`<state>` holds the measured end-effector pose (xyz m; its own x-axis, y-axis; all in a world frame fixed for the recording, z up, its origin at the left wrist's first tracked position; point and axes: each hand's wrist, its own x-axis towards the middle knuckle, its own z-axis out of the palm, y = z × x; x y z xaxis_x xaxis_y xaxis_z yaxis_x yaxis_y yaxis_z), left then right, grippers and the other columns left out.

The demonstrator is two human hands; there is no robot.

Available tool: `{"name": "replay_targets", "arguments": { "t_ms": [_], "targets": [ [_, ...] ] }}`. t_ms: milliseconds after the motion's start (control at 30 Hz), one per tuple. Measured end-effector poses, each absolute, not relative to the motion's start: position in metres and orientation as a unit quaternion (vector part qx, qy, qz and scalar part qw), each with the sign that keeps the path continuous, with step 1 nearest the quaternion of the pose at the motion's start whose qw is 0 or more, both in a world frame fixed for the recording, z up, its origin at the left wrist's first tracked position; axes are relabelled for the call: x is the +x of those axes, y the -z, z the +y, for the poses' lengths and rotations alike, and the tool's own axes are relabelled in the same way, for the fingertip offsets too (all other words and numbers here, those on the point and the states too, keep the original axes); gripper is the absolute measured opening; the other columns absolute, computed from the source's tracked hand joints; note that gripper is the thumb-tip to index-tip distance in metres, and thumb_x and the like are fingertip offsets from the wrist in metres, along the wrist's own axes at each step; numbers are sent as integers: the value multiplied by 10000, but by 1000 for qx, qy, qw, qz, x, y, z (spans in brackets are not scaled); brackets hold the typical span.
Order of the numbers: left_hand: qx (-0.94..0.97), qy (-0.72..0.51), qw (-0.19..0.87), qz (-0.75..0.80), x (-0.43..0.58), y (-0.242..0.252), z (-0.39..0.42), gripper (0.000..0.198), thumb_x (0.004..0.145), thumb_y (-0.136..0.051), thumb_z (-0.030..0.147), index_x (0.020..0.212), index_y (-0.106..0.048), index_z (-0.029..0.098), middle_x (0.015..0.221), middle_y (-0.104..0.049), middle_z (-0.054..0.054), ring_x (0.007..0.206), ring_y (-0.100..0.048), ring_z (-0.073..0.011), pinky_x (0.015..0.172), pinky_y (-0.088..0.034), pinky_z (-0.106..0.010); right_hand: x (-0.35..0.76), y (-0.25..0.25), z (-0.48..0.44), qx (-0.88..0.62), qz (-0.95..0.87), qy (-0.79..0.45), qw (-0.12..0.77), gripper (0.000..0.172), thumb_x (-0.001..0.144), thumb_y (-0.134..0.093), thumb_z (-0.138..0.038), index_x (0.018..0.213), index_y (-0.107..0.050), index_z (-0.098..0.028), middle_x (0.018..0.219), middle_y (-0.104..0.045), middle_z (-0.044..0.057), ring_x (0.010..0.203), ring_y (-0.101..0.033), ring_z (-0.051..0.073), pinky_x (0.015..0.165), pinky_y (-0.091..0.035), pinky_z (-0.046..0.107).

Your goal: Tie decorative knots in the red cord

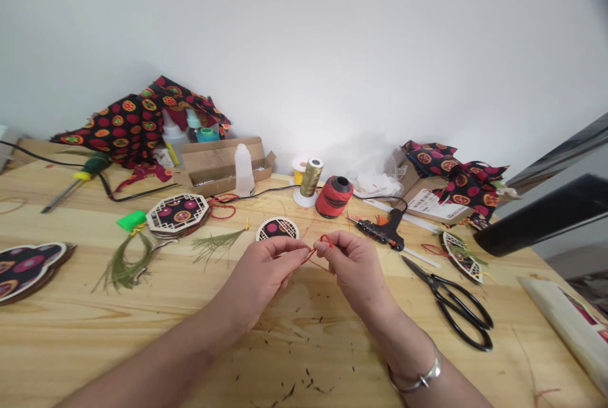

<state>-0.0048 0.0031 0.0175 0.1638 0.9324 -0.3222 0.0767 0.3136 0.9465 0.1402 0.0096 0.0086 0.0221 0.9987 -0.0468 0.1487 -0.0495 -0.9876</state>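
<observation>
Both my hands meet over the middle of the wooden table, pinching a thin red cord (312,257). My left hand (268,263) closes thumb and finger on the cord, and a strand hangs below it. With thumb and forefinger, my right hand (354,263) grips the same cord, which makes a small loop at the fingertips. Just behind my left hand lies a round wooden-framed ornament (277,228) with patterned fabric, partly hidden by that hand. A spool of red thread (334,197) stands behind my right hand.
Black scissors (451,303) and a glue gun (387,229) lie to the right. Left are a stack of octagonal ornaments (179,213), green tassels (126,262) and a screwdriver (78,180). A gold thread spool (311,178) and white bottle (244,170) stand behind.
</observation>
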Motion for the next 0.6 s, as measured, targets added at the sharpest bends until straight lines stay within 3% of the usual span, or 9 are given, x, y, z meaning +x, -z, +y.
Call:
{"name": "replay_targets", "arguments": {
  "t_ms": [100,200,300,500,600],
  "targets": [
    [515,-357,543,559,-6,-17,5,200,739,-584,374,801,-652,197,593,-530,38,462,-384,-80,438,-275,-203,141,-8,9,-559,-553,-421,452,118,716,-585,-224,621,-612,-158,563,-556,-26,502,-423,88,495,-342,207],
    [573,-388,471,546,-9,-15,7,167,741,-589,330,672,-650,191,870,-602,-17,717,-540,-142,649,-398,-255,141,-7,8,-565,-590,-363,449,137,739,-565,-221,625,-611,-160,573,-577,-16,535,-465,103,524,-359,213],
    [597,-399,436,543,-10,-13,8,184,745,-589,312,617,-648,193,950,-596,-37,945,-536,-202,860,-363,-310,141,-6,7,-572,-624,-301,440,145,763,-545,-226,650,-612,-165,593,-593,-7,557,-489,116,542,-369,221],
    [591,-414,459,519,-8,-10,3,142,722,-610,326,672,-674,211,1137,-543,-68,1091,-488,-247,928,-365,-380,143,-9,8,-584,-610,-287,452,154,775,-515,-224,657,-596,-167,595,-581,-5,543,-478,117,538,-366,227],
    [614,-389,467,504,-5,-9,1,126,720,-615,310,664,-690,225,1246,-493,-64,1192,-411,-263,1012,-282,-418,144,-9,10,-589,-574,-348,450,204,772,-521,-256,597,-573,-165,519,-508,-24,479,-411,98,484,-327,220]
  ]
}}
